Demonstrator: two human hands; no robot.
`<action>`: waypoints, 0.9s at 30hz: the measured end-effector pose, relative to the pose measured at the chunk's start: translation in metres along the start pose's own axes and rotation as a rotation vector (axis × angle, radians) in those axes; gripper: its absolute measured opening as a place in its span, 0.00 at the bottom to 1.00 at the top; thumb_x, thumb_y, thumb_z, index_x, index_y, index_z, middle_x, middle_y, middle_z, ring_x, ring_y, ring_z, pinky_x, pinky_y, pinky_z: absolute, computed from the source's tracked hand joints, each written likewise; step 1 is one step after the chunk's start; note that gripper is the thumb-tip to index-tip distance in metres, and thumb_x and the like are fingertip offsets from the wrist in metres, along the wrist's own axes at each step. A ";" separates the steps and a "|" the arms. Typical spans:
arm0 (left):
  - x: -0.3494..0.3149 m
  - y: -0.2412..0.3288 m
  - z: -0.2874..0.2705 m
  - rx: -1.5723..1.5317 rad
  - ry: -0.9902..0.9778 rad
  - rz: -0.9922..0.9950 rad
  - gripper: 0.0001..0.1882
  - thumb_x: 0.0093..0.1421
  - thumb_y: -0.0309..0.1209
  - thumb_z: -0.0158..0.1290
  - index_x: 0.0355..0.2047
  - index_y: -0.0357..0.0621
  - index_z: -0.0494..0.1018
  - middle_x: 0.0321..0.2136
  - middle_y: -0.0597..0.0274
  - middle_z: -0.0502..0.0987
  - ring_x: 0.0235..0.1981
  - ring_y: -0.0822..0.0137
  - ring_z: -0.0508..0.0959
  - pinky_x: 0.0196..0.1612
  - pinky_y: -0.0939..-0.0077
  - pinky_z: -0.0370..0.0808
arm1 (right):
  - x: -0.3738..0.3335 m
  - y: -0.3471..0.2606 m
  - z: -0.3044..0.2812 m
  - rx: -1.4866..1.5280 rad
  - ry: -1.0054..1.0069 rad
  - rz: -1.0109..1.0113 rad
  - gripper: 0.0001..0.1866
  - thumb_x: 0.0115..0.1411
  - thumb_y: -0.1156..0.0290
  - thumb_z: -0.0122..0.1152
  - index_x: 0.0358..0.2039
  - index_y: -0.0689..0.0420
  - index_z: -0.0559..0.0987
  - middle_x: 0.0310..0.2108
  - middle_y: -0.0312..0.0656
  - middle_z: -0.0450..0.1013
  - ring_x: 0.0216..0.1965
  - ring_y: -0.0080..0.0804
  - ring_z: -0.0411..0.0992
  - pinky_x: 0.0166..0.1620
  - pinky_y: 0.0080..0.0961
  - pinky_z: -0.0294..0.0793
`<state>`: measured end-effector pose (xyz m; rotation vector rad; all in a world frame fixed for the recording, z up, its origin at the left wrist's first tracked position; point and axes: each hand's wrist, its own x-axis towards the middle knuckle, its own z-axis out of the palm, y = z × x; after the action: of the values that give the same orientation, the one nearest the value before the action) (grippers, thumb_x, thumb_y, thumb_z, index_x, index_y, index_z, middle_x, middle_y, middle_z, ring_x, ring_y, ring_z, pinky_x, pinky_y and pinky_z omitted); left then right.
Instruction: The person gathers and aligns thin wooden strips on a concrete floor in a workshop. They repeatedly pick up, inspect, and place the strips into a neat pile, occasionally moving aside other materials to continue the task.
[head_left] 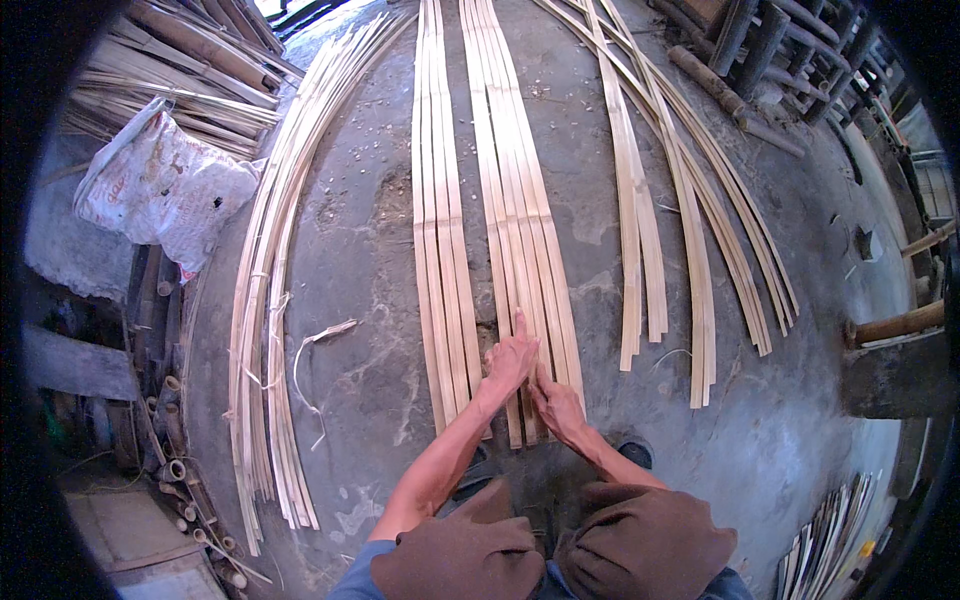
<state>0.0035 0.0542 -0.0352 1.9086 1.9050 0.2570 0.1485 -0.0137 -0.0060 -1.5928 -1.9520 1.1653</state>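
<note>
Long pale bamboo strips [515,215] lie side by side on the floor in front of me, running away to the far edge. Over their near part is my left hand [512,358], its index finger stretched along a strip and the other fingers curled down around the strips. Close beside it on the right, my right hand [560,403] is closed on a strip near its near end; its fingertips are partly hidden. A narrower row of bamboo strips [437,230] lies just left of this set, parallel to it.
A tied bundle of strips [265,290] curves along the left, near a loose strip of fibre [318,345]. Several strips [690,220] fan out at right. A white sack [165,185] and bamboo poles [180,480] are at left; a wooden rack [760,50] stands far right.
</note>
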 end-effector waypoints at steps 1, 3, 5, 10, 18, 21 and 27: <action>-0.002 0.002 -0.001 -0.026 -0.019 -0.011 0.39 0.66 0.48 0.47 0.70 0.41 0.48 0.20 0.43 0.78 0.23 0.43 0.82 0.28 0.42 0.76 | -0.001 0.000 0.000 -0.023 -0.004 0.003 0.28 0.65 0.66 0.55 0.63 0.58 0.63 0.25 0.63 0.72 0.29 0.63 0.74 0.32 0.49 0.72; -0.007 0.006 -0.006 -0.078 -0.059 -0.035 0.39 0.66 0.48 0.48 0.70 0.42 0.48 0.20 0.43 0.79 0.24 0.42 0.82 0.28 0.42 0.76 | -0.006 0.001 0.002 -0.071 -0.012 0.008 0.27 0.65 0.65 0.54 0.63 0.59 0.63 0.24 0.63 0.72 0.28 0.63 0.74 0.31 0.51 0.71; -0.010 0.013 -0.012 -0.072 -0.071 -0.041 0.39 0.66 0.48 0.48 0.70 0.42 0.49 0.21 0.42 0.79 0.25 0.42 0.82 0.29 0.42 0.76 | -0.007 0.006 0.003 -0.083 -0.021 0.010 0.27 0.65 0.65 0.53 0.62 0.60 0.62 0.23 0.62 0.72 0.28 0.64 0.74 0.31 0.52 0.71; -0.007 0.008 -0.007 -0.057 -0.051 -0.038 0.40 0.65 0.48 0.49 0.69 0.39 0.49 0.19 0.43 0.78 0.23 0.44 0.82 0.26 0.45 0.77 | -0.005 0.009 0.007 -0.096 -0.047 0.004 0.27 0.66 0.64 0.52 0.63 0.60 0.60 0.22 0.61 0.72 0.27 0.64 0.73 0.31 0.53 0.71; -0.011 0.010 -0.014 0.012 0.016 0.008 0.39 0.64 0.48 0.51 0.68 0.38 0.54 0.17 0.48 0.78 0.19 0.45 0.81 0.22 0.51 0.77 | -0.012 0.005 0.000 -0.168 -0.066 0.018 0.32 0.65 0.60 0.52 0.66 0.57 0.57 0.22 0.61 0.73 0.26 0.63 0.74 0.31 0.54 0.71; -0.011 0.017 -0.028 -0.098 -0.106 -0.083 0.40 0.62 0.49 0.53 0.68 0.42 0.54 0.27 0.36 0.79 0.31 0.38 0.81 0.37 0.44 0.76 | -0.014 0.007 -0.003 -0.161 -0.082 0.011 0.33 0.65 0.59 0.51 0.67 0.56 0.56 0.21 0.61 0.73 0.25 0.64 0.73 0.30 0.55 0.71; -0.010 0.015 -0.025 0.009 0.002 0.055 0.40 0.58 0.47 0.58 0.64 0.35 0.59 0.34 0.45 0.78 0.37 0.52 0.80 0.37 0.53 0.76 | -0.012 0.017 0.003 -0.322 -0.150 0.089 0.30 0.65 0.60 0.52 0.66 0.54 0.60 0.25 0.59 0.75 0.27 0.61 0.75 0.31 0.53 0.72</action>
<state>0.0060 0.0494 -0.0048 1.9695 1.8603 0.2671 0.1604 -0.0254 -0.0185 -1.8120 -2.2810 1.0721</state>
